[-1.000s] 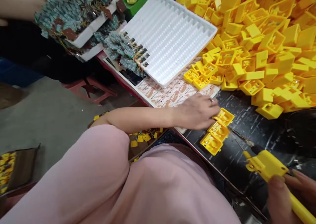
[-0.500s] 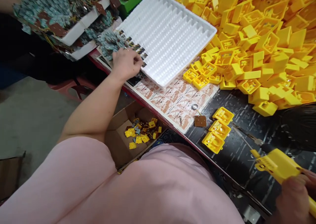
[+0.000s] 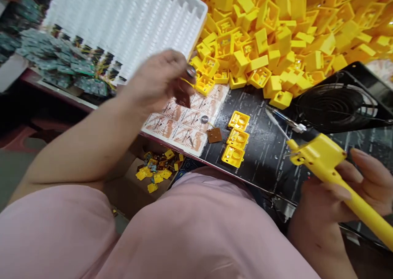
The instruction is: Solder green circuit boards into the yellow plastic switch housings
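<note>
Right hand (image 3: 340,207): at the near right, we had it wrapped around the handle of the yellow soldering gun (image 3: 322,154), whose metal tip pointed far and left above the table (image 3: 260,148).
Cardboard box (image 3: 125,189): it sat near left, below the table's edge, with small yellow and brown pieces inside; it was dim and partly hidden from us.
Three yellow cases (image 3: 238,138): they lay open side up in a slanted row; we judged them light and stiff, best taken by the outer walls.
Loose brown board (image 3: 214,135): it lay just left of the row, wired to a round disc (image 3: 204,119).
Left hand (image 3: 159,80): we held it above the printed sheet (image 3: 181,137), fingers pinched around a dark disc (image 3: 190,71), with the held brown board (image 3: 183,98) hanging beneath.
Handling: we took this board to be light and stiff, its thin lead fragile; the board's edges seemed the safest hold.
Hard to make out: blur and the hand itself covered part of board and disc, so we could not tell which fingers pressed what.
Black fan (image 3: 340,107): it stood far right, its blades dark.
Yellow heap (image 3: 270,37): far off, cut by the top edge.
White tray (image 3: 123,21): far left, its far end cut off, with green circuit boards (image 3: 64,64) along its near side.
</note>
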Available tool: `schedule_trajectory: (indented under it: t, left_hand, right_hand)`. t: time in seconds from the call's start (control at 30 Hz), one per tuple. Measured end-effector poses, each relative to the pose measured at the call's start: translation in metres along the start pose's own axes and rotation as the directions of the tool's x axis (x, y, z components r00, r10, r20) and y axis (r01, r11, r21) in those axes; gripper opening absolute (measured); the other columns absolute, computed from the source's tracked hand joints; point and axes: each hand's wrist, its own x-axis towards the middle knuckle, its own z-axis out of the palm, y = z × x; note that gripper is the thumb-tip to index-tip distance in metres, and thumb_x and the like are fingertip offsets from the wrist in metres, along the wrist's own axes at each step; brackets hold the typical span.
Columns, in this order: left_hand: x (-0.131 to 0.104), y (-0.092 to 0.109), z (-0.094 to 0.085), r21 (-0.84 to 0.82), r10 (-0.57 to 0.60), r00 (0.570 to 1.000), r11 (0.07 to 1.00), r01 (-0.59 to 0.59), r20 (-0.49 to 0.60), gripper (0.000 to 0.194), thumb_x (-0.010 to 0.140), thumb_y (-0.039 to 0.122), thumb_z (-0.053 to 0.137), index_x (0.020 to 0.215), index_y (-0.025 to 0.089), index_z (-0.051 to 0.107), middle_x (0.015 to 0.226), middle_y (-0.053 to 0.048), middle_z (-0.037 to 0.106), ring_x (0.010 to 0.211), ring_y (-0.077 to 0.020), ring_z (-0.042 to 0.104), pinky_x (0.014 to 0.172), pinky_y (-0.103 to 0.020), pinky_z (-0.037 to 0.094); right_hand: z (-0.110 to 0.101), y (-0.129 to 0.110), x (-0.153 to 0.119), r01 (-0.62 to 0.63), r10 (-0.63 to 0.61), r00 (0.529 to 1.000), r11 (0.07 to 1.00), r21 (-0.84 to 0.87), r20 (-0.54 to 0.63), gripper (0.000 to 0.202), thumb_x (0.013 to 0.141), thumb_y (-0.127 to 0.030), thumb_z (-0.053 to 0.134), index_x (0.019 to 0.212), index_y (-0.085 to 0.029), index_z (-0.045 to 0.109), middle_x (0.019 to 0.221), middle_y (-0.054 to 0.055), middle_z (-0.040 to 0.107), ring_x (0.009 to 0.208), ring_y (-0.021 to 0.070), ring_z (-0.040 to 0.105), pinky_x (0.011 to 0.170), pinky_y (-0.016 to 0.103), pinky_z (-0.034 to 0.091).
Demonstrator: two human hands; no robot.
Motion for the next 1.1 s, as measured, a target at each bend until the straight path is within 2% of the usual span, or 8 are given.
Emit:
schedule_trajectory:
  t: [0.1,0.23,0.37,0.57,0.73,0.83,0.93,1.1]
  left_hand:
    - [0.008,-0.017,0.047,-0.182,-0.139,0.96,0.966,0.186,0.243,0.012,0.1,0.03,0.062,0.096,0.02,0.058,0.1,-0.006,0.078,0.093,-0.0207,0.08,0.081,-0.037,0.065]
    - [0.005,-0.025,0.08,-0.317,-0.18,0.915,0.899,0.302,0.362,0.015,0.103,0.024,0.053,0.096,0.018,0.065,0.114,-0.011,0.082,0.118,-0.0267,0.079,0.091,-0.042,0.068]
    - [-0.007,-0.015,0.099,-0.382,-0.196,0.902,0.856,0.349,0.385,0.024,0.107,0.024,0.044,0.102,0.017,0.066,0.137,-0.013,0.077,0.134,-0.0251,0.072,0.101,-0.043,0.067]
    - [-0.026,-0.001,0.121,-0.338,-0.135,0.906,0.897,0.284,0.402,0.035,0.109,0.025,0.034,0.115,0.017,0.068,0.142,-0.011,0.075,0.14,-0.0255,0.069,0.106,-0.045,0.066]
    - [-0.037,-0.002,0.123,-0.453,-0.138,0.916,0.835,0.312,0.377,0.018,0.107,0.021,0.044,0.098,0.019,0.06,0.13,-0.008,0.078,0.131,-0.0225,0.073,0.11,-0.044,0.063]
    - [-0.035,-0.018,0.113,-0.443,-0.035,0.943,0.876,0.188,0.332,0.008,0.103,0.025,0.058,0.096,0.02,0.058,0.132,-0.006,0.075,0.122,-0.0189,0.074,0.105,-0.037,0.064]
    - [-0.033,-0.039,0.1,-0.249,0.228,0.938,0.955,-0.163,0.26,0.018,0.1,0.036,0.069,0.104,0.019,0.064,0.134,-0.01,0.073,0.11,-0.0192,0.075,0.096,-0.033,0.064]
    - [-0.041,-0.051,0.094,0.204,0.673,0.661,0.633,-0.747,0.332,0.034,0.112,0.03,0.051,0.139,0.017,0.067,0.147,-0.015,0.07,0.14,-0.0261,0.063,0.124,-0.046,0.05]
  right_hand:
    - [0.014,-0.015,0.007,0.063,-0.063,0.998,0.998,-0.002,-0.031,0.052,0.079,-0.052,0.095,0.123,-0.028,0.084,0.105,0.007,0.079,0.069,0.0179,0.071,0.052,0.027,0.06]
    - [0.025,-0.037,0.015,0.062,-0.062,0.998,0.997,0.04,-0.008,0.044,0.098,-0.054,0.077,0.129,-0.024,0.082,0.111,0.009,0.08,0.069,0.0167,0.075,0.056,0.024,0.063]
    - [0.029,-0.045,0.011,-0.088,0.078,0.963,0.996,0.024,0.258,0.043,0.102,-0.037,0.075,0.143,-0.029,0.072,0.116,0.009,0.081,0.09,0.025,0.083,0.074,0.033,0.072]
    - [0.046,-0.04,0.006,-0.028,0.047,0.943,0.998,-0.064,0.329,0.03,0.108,-0.03,0.065,0.137,-0.032,0.065,0.111,0.003,0.082,0.09,0.0227,0.084,0.078,0.037,0.074]
    - [0.057,-0.05,0.011,-0.06,0.054,0.911,0.998,0.002,0.409,0.031,0.095,-0.025,0.083,0.119,-0.029,0.063,0.098,-0.002,0.081,0.08,0.0175,0.082,0.07,0.026,0.071]
    - [0.059,-0.057,0.016,-0.185,0.129,0.919,0.976,0.118,0.374,0.036,0.095,-0.018,0.081,0.122,-0.03,0.061,0.09,-0.005,0.077,0.069,0.0138,0.078,0.062,0.021,0.067]
    - [0.06,-0.061,0.023,-0.232,0.153,0.93,0.949,0.213,0.334,0.035,0.094,-0.019,0.084,0.118,-0.03,0.062,0.087,-0.008,0.076,0.064,0.0117,0.076,0.056,0.018,0.064]
    - [0.062,-0.064,0.025,-0.211,0.152,0.955,0.952,0.222,0.255,0.039,0.09,-0.013,0.086,0.117,-0.031,0.064,0.091,-0.008,0.077,0.068,0.0107,0.078,0.061,0.017,0.065]
